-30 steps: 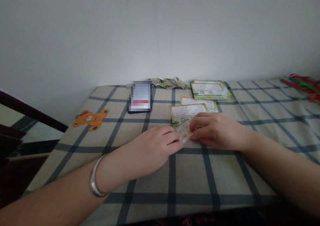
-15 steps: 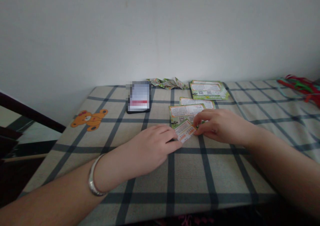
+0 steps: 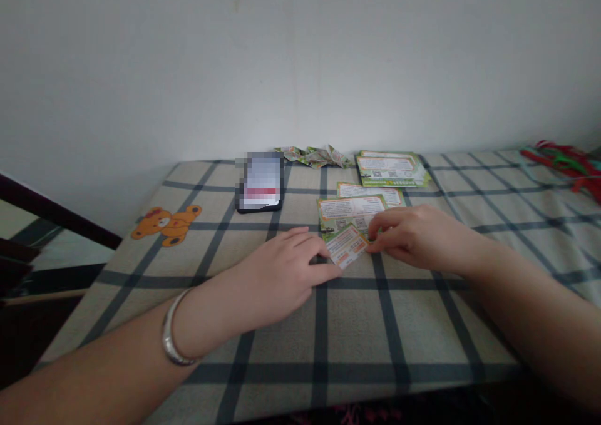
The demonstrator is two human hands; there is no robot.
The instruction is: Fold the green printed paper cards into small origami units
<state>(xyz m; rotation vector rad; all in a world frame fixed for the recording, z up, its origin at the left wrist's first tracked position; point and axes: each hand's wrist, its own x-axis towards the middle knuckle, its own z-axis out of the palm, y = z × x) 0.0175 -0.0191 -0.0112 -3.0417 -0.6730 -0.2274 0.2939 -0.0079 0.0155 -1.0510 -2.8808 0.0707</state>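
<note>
A small folded printed leaflet (image 3: 348, 246) in green, white and orange lies slanted between my hands. My left hand (image 3: 286, 275), with a silver bangle on its wrist, holds the leaflet's left end between thumb and fingers. At its right corner, my right hand (image 3: 408, 237) pinches the paper, with the fingertips partly hidden. Just behind the folded piece is a flat green-edged leaflet (image 3: 350, 207), and another leaflet (image 3: 370, 190) shows partly from under it.
A stack of leaflets (image 3: 392, 169) lies at the back by the wall. To its left are crumpled or folded papers (image 3: 314, 156) and a phone (image 3: 259, 184). A bear cutout (image 3: 166, 225) is on the checked tablecloth (image 3: 282, 350); red and green strips (image 3: 568, 165) lie far right.
My left hand has drawn slightly left and its fingers have lifted a little from the folded leaflet. My right hand has shifted slightly right. The other papers stay put.
</note>
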